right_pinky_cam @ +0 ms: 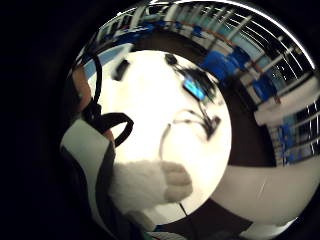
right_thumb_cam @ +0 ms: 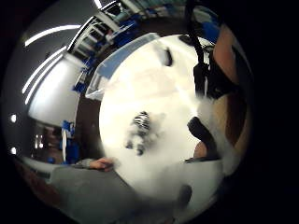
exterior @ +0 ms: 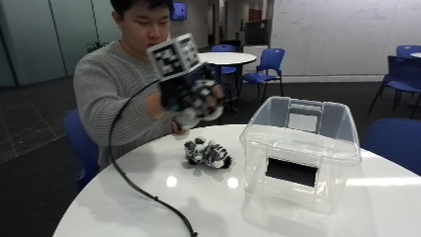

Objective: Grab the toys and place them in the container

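Gripping a white plush toy [exterior: 196,116], hand [exterior: 194,98] raised.

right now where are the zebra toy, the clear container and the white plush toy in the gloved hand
zebra toy [exterior: 208,154]: outside view, striped body, lying on the table.
clear container [exterior: 297,148]: outside view, front rim.
white plush toy [right_pinky_cam: 150,184]: little finger side palm view, furry body, gripped by the right hand [exterior: 194,98].

A round white tabletop [exterior: 342,207] fills the foreground, glossy with small reflected lights. Beyond it, at about 12 o'clock, stands a second round white table [exterior: 227,58] with blue chairs [exterior: 266,66] around it. More blue chairs [exterior: 402,74] sit at 2 o'clock. The floor [exterior: 33,123] is dark. A large whiteboard wall [exterior: 335,34] spans the far right; grey-green panels [exterior: 39,39] line the wall at 10 o'clock.
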